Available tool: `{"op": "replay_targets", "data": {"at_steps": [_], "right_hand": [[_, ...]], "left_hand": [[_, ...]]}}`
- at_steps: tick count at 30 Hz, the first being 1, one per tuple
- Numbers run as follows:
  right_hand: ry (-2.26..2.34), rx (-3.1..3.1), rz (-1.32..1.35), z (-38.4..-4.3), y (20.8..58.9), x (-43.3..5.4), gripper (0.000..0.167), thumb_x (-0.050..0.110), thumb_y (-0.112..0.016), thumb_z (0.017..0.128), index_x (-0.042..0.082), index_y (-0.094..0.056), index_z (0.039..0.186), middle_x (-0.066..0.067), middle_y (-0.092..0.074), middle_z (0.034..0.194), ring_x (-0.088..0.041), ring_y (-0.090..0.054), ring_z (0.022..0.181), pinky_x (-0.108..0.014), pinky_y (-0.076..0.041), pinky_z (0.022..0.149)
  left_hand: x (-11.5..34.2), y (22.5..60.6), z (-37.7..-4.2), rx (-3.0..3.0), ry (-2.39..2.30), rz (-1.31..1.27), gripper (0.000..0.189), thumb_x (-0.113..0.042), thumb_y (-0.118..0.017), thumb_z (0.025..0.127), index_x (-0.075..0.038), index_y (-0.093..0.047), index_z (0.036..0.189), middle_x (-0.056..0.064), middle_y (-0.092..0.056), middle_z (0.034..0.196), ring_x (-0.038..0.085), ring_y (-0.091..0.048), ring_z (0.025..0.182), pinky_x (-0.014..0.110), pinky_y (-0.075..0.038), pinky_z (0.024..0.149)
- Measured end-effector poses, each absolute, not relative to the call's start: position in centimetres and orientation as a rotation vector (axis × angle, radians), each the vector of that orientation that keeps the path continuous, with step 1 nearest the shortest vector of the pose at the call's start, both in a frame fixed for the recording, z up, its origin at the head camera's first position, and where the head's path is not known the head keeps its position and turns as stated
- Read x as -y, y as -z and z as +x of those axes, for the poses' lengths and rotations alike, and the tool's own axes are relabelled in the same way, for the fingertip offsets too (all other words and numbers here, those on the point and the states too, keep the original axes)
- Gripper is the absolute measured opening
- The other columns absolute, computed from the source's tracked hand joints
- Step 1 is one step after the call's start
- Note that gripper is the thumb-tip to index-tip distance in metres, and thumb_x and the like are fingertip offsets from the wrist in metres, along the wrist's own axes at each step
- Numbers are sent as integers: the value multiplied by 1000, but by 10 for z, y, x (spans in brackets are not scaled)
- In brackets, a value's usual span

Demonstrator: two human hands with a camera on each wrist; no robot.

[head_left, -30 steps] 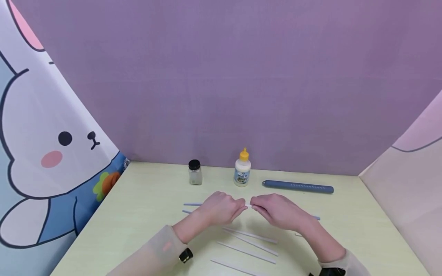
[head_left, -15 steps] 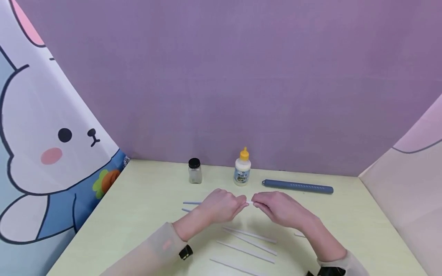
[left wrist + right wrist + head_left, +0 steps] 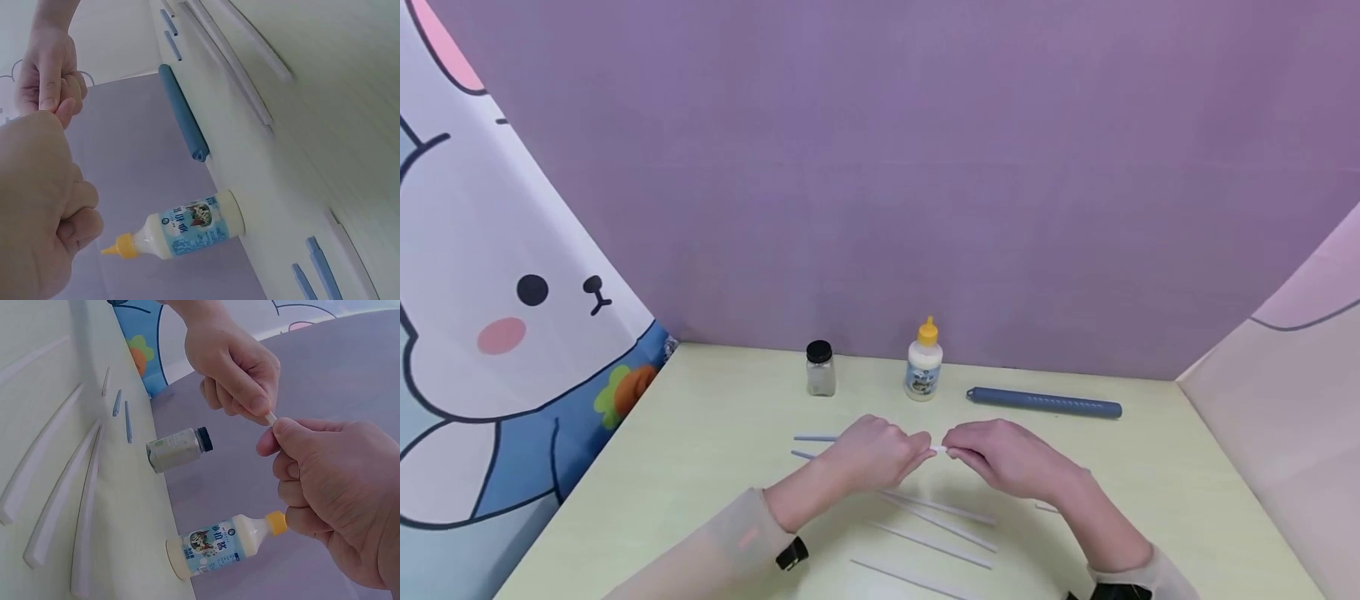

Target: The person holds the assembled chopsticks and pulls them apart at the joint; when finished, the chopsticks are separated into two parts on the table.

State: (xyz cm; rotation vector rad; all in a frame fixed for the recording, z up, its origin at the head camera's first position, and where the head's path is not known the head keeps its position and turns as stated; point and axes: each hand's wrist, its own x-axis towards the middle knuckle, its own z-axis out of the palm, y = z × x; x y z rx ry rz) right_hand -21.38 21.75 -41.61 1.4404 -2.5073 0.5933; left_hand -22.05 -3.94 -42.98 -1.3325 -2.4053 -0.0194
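Both hands sit a little lower in the head view than half a second ago, when measured against the upright white bottle (image 3: pixel 922 368) with yellow cap; the things on the table (image 3: pixel 715 433) lie as before. Left hand (image 3: pixel 880 454) pinches one end of a small white piece (image 3: pixel 939 449) between thumb and finger, and its other fingers are curled in. Right hand (image 3: pixel 1011 458) pinches the other end in the same manner. Only a short part of this piece shows between the fingertips, and it is above the table, in front of the bottle.

Below the hands lie four thin white strips (image 3: pixel 932 546), the nearest one cut by the lower edge. One more strip (image 3: pixel 1045 507) is partly hidden by the right forearm. Two blue sticks (image 3: pixel 814 438) show beside the left wrist, partly covered by it. In the left wrist view, two short blue pieces (image 3: pixel 172 45) lie near the blue-grey tube (image 3: pixel 1043 403). Left of the bottle stands a jar (image 3: pixel 821 377) with black lid.
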Motion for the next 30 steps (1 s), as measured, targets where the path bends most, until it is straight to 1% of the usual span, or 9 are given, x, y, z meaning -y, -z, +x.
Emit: {"op": "replay_targets", "data": {"at_steps": [6, 9, 14, 17, 21, 27, 30], "right_hand": [[-603, 2461, 1437, -212, 418, -219, 15, 8, -69, 102, 21, -67, 96, 14, -56, 81, 6, -47, 76, -13, -45, 71], [-623, 2465, 1439, -212, 418, -219, 14, 8, -68, 103, 21, -67, 97, 13, -57, 82, 6, -47, 76, -13, -46, 72], [-597, 2469, 1430, -210, 416, -218, 11, 9, -69, 102, 20, -70, 101, 13, -64, 87, 5, -53, 79, -16, -51, 73], [-573, 2468, 1432, -209, 416, -218, 10, 10, -70, 102, 20, -71, 102, 14, -66, 91, 5, -56, 81, -18, -53, 75], [-556, 2462, 1409, -208, 417, -219, 10, 11, -71, 101, 20, -71, 101, 14, -66, 89, 5, -55, 80, -18, -53, 74], [-527, 2453, 1345, -207, 422, -219, 9, 11, -72, 100, 20, -73, 103, 14, -67, 91, 3, -59, 80, -22, -57, 76], [-527, 2449, 1344, -207, 427, -216, 8, 12, -72, 101, 20, -73, 104, 13, -69, 92, 3, -60, 80, -22, -57, 77]], "left_hand": [[36, 425, -215, 2459, 41, -1311, 34, -34, -58, 110, -17, -54, 80, -11, -25, 56, 6, -29, 46, 23, -28, 43], [35, 423, -213, 2494, 49, -1300, 35, -34, -57, 111, -17, -54, 80, -11, -26, 55, 6, -29, 46, 23, -28, 43], [38, 424, -213, 2475, 22, -1301, 34, -35, -58, 110, -18, -54, 81, -11, -26, 56, 5, -29, 47, 24, -30, 44], [39, 425, -213, 2446, 20, -1325, 33, -34, -59, 109, -18, -54, 82, -12, -24, 56, 4, -27, 47, 22, -27, 44], [38, 428, -214, 2443, 62, -1337, 32, -32, -60, 109, -17, -53, 82, -12, -25, 57, 3, -25, 48, 20, -23, 43], [36, 431, -216, 2470, 86, -1319, 32, -30, -58, 110, -17, -54, 81, -11, -28, 57, 3, -28, 47, 20, -27, 42], [39, 434, -215, 2486, 87, -1315, 33, -31, -59, 109, -17, -53, 80, -11, -27, 56, 3, -27, 47, 20, -26, 42]]}}
